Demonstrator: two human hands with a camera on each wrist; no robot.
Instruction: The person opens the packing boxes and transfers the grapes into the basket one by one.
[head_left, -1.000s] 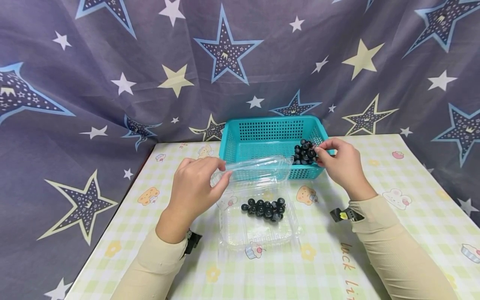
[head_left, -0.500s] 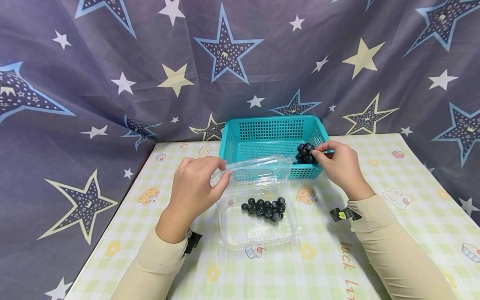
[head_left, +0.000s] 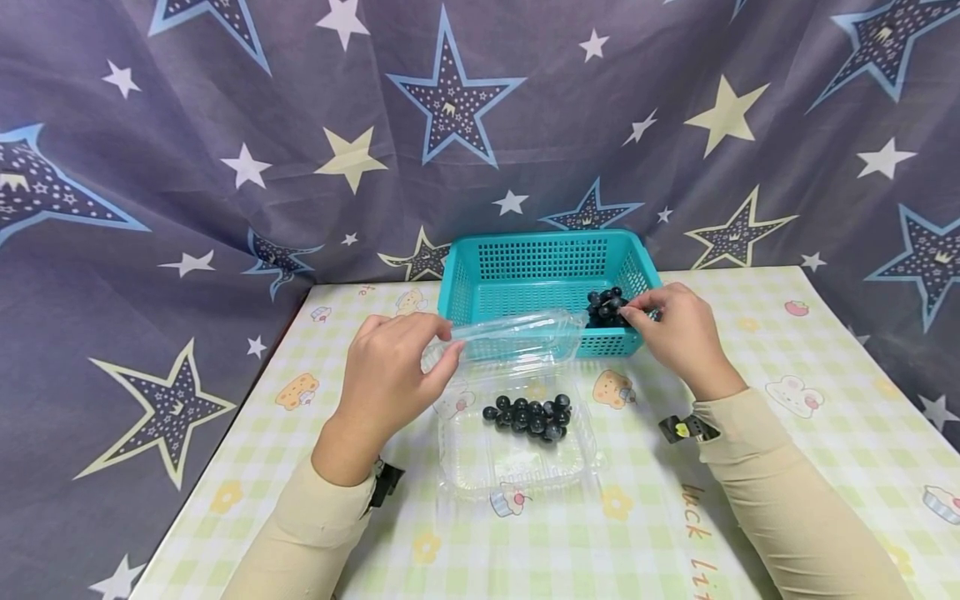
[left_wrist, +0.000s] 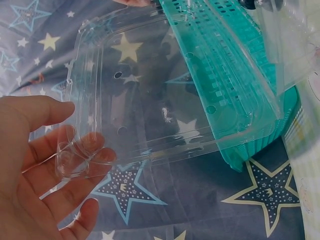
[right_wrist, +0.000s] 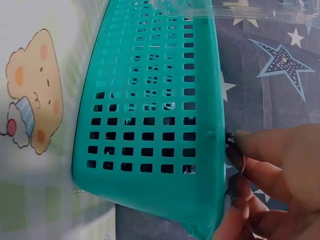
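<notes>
My left hand (head_left: 397, 371) pinches the raised lid (head_left: 517, 337) of a clear plastic clamshell box; the left wrist view shows thumb and fingers at the lid's corner (left_wrist: 82, 155). In the box's base (head_left: 487, 471) lies a bunch of dark grapes (head_left: 528, 419). Behind it stands a teal plastic basket (head_left: 540, 246) with holes in its walls. At the basket's right end my right hand (head_left: 678, 333) pinches a second bunch of dark grapes (head_left: 606, 307), low inside the basket. The front wall mostly hides this bunch in the right wrist view.
A checked cloth with cartoon prints covers the table (head_left: 825, 483). Close behind the basket hangs a dark star-patterned curtain (head_left: 570, 125), which also runs along the table's left side. The raised lid overlaps the basket's front wall in the head view.
My right hand has shifted slightly left and down, and the grapes in it have turned and sit a little lower in the basket. The left hand and lid have stayed still.
</notes>
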